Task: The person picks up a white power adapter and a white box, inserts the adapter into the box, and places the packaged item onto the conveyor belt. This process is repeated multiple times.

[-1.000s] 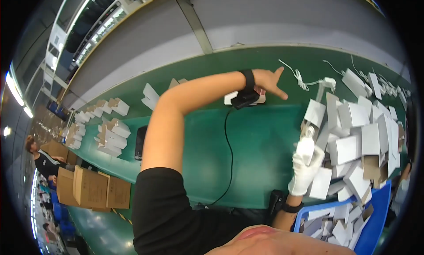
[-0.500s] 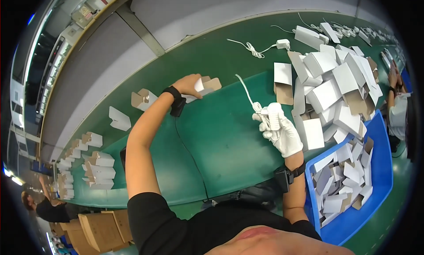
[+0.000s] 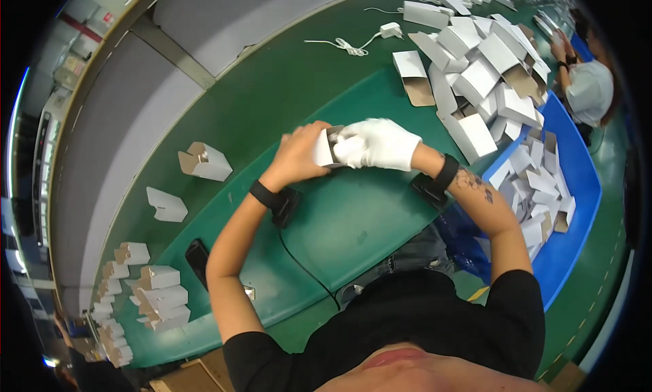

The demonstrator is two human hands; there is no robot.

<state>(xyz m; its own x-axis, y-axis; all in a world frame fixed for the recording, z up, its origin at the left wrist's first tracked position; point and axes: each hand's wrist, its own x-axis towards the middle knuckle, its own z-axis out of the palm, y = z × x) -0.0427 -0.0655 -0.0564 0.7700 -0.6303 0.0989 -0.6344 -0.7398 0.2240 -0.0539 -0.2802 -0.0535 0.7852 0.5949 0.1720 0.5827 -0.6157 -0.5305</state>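
My bare left hand (image 3: 296,152) is wrapped round a small white cardboard box (image 3: 324,148), its open end turned toward my right hand. My right hand (image 3: 388,144), in a white glove, has its fingers at the mouth of that box. They are closed on a white charger with a bundled cable, now mostly hidden between the glove and the box. Both hands meet above the green mat (image 3: 353,215). Black straps with small black devices sit on both wrists.
A heap of white boxes (image 3: 479,80) lies to the right, beside a blue bin (image 3: 577,209) of more boxes. Another charger (image 3: 390,30) lies at the back. Open boxes (image 3: 205,162) stand at left, several in rows. A black cable (image 3: 305,266) crosses the mat. A co-worker (image 3: 589,86) is at far right.
My left hand has lifted the box off the table and brought it right. My right hand has moved left with the charger to the box's open end. The whole view has shifted.
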